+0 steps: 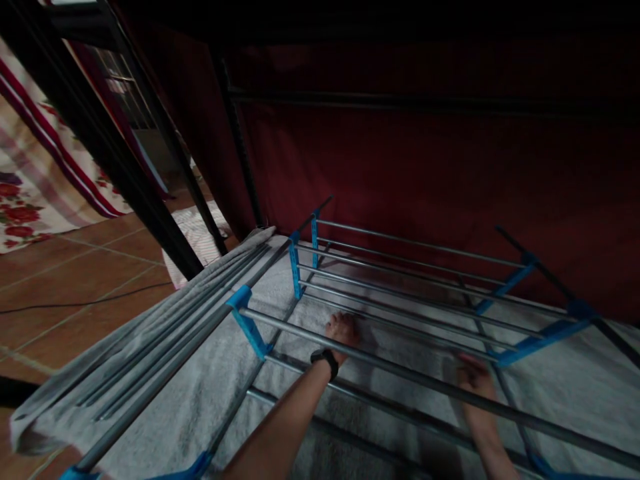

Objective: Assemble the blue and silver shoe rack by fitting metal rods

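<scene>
A rack of grey metal tubes (400, 368) with blue plastic connectors (249, 327) lies across a bed-like surface covered with grey cloth (200, 393). Wearing a black watch (325, 363), my left arm reaches between the tubes. My left hand (344, 330) is low near the cloth, fingers curled, just short of the middle row of tubes; what they hold, if anything, is hidden. On the right, my right hand (475, 377) is also down among the tubes, close to the right-hand blue connector (543, 339). It is dim and smeared, and its fingers do not show clearly.
Several loose grey tubes (175, 327) lie along the cloth's left edge. Dark metal posts (107, 153) frame the left side, and a dark red curtain (425, 173) hangs behind. Beyond are a tiled floor (115, 267), a black cable (90, 305) and a flowered cloth (30, 207).
</scene>
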Tool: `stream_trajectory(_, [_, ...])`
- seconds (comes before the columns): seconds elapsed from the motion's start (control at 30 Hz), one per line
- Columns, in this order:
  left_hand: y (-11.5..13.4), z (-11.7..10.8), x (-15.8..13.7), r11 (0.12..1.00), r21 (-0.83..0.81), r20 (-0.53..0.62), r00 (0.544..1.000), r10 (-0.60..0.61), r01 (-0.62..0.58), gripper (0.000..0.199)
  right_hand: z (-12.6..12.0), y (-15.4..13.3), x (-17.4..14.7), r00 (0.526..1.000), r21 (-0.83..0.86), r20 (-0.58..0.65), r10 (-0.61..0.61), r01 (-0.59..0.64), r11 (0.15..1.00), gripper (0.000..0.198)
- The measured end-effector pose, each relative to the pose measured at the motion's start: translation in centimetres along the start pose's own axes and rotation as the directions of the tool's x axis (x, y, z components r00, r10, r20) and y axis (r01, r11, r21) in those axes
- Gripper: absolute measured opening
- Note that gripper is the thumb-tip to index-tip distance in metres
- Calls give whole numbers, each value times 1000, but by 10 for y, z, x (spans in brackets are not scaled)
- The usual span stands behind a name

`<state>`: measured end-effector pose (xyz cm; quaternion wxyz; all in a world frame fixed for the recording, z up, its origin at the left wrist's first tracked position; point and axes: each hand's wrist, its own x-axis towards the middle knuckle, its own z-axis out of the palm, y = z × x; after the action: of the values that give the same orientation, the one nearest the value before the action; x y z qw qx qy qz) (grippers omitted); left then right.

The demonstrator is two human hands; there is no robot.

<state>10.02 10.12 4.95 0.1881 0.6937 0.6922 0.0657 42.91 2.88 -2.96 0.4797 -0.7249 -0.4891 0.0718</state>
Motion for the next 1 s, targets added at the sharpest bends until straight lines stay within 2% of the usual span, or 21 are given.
stream_trajectory(0.07, [-1,3,3,1000,-9,-15,1000,-13,13,43,33,-32,-17,962,70,181,-204,195,978,30])
stream_trajectory(0.17, [-10,7,7,996,-87,-39,999,16,-19,36,81,-83,-31,860,67,240,-449,447,892,37])
stream_trajectory(0.27, [-26,6,13,975,-201,-37,995,88,-94,18,115,-120,-34,770,-46,329,-546,590,806,45])
stream_trajectory(0.37, [-37,3,17,956,-258,-40,990,136,-141,21,136,-142,-32,703,-170,414,-578,684,710,50])
stream_trajectory(0.47, [-41,0,19,942,-307,-59,991,122,-134,23,147,-153,-29,666,-259,455,-591,734,628,52])
stream_trajectory(0.5, [-43,-1,20,940,-323,-88,993,84,-108,24,150,-155,-28,661,-276,465,-589,740,613,51])
stream_trajectory(0.57, [-49,-6,22,935,-354,-205,976,-76,-1,26,153,-159,-27,655,-290,490,-575,745,601,47])
stream_trajectory(0.6, [-54,-10,23,926,-372,-276,945,-177,65,27,155,-159,-26,652,-288,504,-567,745,601,44])
stream_trajectory(0.7, [-76,-25,30,869,-427,-427,791,-437,250,34,160,-158,-25,651,-288,525,-548,742,605,36])
stream_trajectory(0.8, [-96,-33,40,826,-479,-486,694,-531,297,51,164,-155,-23,654,-286,511,-558,742,607,32])
stream_trajectory(0.87, [-103,-31,46,821,-508,-503,684,-528,260,56,166,-153,-22,638,-269,510,-577,755,598,31])
stream_trajectory(1.0, [-107,-22,53,825,-508,-449,740,-500,248,50,165,-155,-23,584,-236,543,-603,796,557,30])
